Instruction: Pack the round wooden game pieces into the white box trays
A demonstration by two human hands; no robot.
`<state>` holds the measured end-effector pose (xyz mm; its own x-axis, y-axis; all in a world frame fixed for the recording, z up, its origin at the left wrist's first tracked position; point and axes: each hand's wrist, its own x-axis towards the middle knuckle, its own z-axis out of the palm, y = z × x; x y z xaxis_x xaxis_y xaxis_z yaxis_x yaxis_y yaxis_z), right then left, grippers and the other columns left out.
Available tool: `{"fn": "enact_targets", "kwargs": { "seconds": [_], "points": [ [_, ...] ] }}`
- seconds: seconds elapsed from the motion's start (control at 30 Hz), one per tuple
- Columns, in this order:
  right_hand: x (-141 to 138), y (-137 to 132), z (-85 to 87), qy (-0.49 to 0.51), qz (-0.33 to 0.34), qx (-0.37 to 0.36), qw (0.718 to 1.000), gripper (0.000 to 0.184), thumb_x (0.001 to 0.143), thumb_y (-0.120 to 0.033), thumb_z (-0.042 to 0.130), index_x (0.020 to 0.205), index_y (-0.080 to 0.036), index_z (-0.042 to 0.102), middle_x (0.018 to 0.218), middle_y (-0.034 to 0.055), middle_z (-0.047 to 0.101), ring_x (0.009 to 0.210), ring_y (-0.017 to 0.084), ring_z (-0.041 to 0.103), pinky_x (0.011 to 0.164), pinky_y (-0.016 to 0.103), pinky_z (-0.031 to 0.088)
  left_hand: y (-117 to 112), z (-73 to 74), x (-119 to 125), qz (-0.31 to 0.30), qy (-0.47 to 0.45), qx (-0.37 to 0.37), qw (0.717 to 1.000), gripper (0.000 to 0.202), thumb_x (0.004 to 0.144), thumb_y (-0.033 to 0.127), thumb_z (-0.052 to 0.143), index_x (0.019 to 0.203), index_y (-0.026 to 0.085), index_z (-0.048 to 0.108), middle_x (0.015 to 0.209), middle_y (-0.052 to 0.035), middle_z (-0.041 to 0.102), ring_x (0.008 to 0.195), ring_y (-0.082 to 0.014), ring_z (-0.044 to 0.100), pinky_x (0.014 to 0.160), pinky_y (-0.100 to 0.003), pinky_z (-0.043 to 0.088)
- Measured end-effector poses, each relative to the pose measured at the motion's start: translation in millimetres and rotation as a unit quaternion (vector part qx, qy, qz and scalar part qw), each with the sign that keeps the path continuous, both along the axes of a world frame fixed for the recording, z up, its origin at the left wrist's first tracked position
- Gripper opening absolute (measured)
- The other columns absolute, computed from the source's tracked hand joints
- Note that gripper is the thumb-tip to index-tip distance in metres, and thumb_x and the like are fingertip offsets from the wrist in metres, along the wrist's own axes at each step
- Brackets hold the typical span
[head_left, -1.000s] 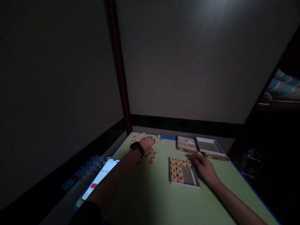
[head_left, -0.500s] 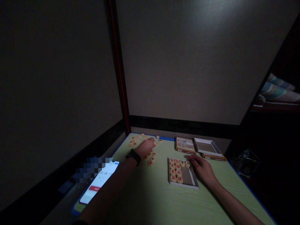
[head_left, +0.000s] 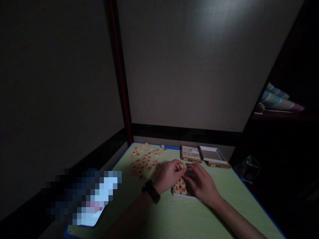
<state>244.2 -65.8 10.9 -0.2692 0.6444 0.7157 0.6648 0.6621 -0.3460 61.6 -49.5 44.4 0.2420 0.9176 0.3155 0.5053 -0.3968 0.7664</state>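
Two bare forearms reach in from the lower edge and meet at mid-counter. The left hand point(head_left: 169, 174), with a black wristwatch point(head_left: 151, 191) on its wrist, comes in from the left. The right hand point(head_left: 200, 182) angles in from the right.

They work over a pale green counter point(head_left: 174, 215) with a blue rim. It sits in the corner of a dim room with plain grey walls and a dark red post point(head_left: 119, 76).

The left hand's fingers are curled, pinching a pale round game piece with a red mark point(head_left: 180, 167) just above a shallow white cardboard tray point(head_left: 183, 196), where similar pieces lie in rows. The right hand rests with bent fingers over the tray's right part, and it is too dark to tell whether it grips anything.

Loose round pieces point(head_left: 144, 159) lie scattered toward the far left corner. A printed box lid point(head_left: 190, 153) and a second white tray point(head_left: 211, 155) sit side by side at the far edge.
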Motion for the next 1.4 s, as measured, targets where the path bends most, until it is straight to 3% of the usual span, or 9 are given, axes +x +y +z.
{"fn": "enact_targets", "kwargs": {
  "seconds": [0.2, 0.43, 0.57, 0.9, 1.07, 1.23, 1.4],
  "points": [
    [-2, -4, 3.1, -0.033, 0.021, 0.040, 0.998, 0.018, 0.095, -0.026, 0.054, 0.107, -0.019, 0.065, 0.095, 0.0099, 0.069, 0.087, 0.023, 0.064, 0.076, 0.035, 0.055, -6, -5.4, 3, -0.048, -0.019, -0.032, 0.998, 0.020, 0.081, 0.031, 0.064, 0.092, 0.019, 0.075, 0.080, -0.0017, 0.076, 0.070, -0.0160, 0.068, 0.062, -0.022, 0.049],
    [19, -10, 30.2, -0.138, 0.028, -0.150, 0.979, 0.019, 0.081, -0.012, 0.061, 0.092, -0.022, 0.072, 0.087, 0.0065, 0.069, 0.085, 0.023, 0.062, 0.076, 0.033, 0.050, -1, -6.9, -13, 0.019, 0.041, -0.004, 0.999, 0.023, 0.087, 0.028, 0.059, 0.103, 0.018, 0.072, 0.077, -0.0024, 0.074, 0.070, -0.0173, 0.067, 0.069, -0.025, 0.050],
    [18, -13, 31.1, -0.205, 0.067, -0.187, 0.958, 0.024, 0.073, -0.004, 0.059, 0.080, -0.022, 0.072, 0.087, 0.0041, 0.070, 0.088, 0.021, 0.060, 0.079, 0.030, 0.045, 3, -10.9, -17, 0.031, 0.065, 0.013, 0.997, 0.025, 0.086, 0.022, 0.058, 0.107, 0.019, 0.071, 0.088, -0.0031, 0.075, 0.078, -0.0177, 0.068, 0.079, -0.027, 0.052],
    [12, -13, 26.5, -0.185, 0.007, -0.215, 0.959, 0.041, 0.074, -0.006, 0.060, 0.111, -0.020, 0.070, 0.093, 0.0081, 0.072, 0.090, 0.023, 0.062, 0.078, 0.030, 0.048, 3, -14.3, -19, 0.010, 0.080, 0.035, 0.996, 0.021, 0.085, 0.015, 0.060, 0.103, 0.019, 0.070, 0.102, -0.0052, 0.073, 0.095, -0.0190, 0.066, 0.090, -0.029, 0.051],
    [12, -9, 17.0, -0.169, -0.028, -0.202, 0.964, 0.035, 0.078, -0.006, 0.056, 0.106, -0.019, 0.072, 0.091, 0.0086, 0.070, 0.084, 0.020, 0.063, 0.076, 0.028, 0.050, 3, -17.3, -19, 0.008, 0.072, 0.050, 0.996, 0.020, 0.085, 0.015, 0.060, 0.102, 0.017, 0.071, 0.103, -0.0067, 0.068, 0.091, -0.0181, 0.065, 0.086, -0.030, 0.052],
    [10, -8, 11.6, -0.183, -0.058, -0.177, 0.965, 0.031, 0.080, -0.008, 0.053, 0.101, -0.019, 0.073, 0.085, 0.0072, 0.069, 0.079, 0.019, 0.062, 0.071, 0.027, 0.049, 3, -19.0, -16, 0.019, 0.047, 0.036, 0.998, 0.030, 0.080, 0.014, 0.063, 0.109, 0.020, 0.067, 0.092, -0.0023, 0.069, 0.079, -0.0158, 0.064, 0.080, -0.028, 0.053],
    [9, -8, 11.9, -0.185, -0.062, -0.178, 0.965, 0.028, 0.082, -0.010, 0.054, 0.101, -0.019, 0.073, 0.086, 0.0074, 0.070, 0.081, 0.020, 0.063, 0.072, 0.028, 0.049, 3, -20.4, -14, 0.008, 0.028, 0.029, 0.999, 0.017, 0.078, 0.012, 0.063, 0.093, 0.019, 0.068, 0.082, 0.0001, 0.068, 0.074, -0.0143, 0.063, 0.073, -0.025, 0.052]
  ]
}}
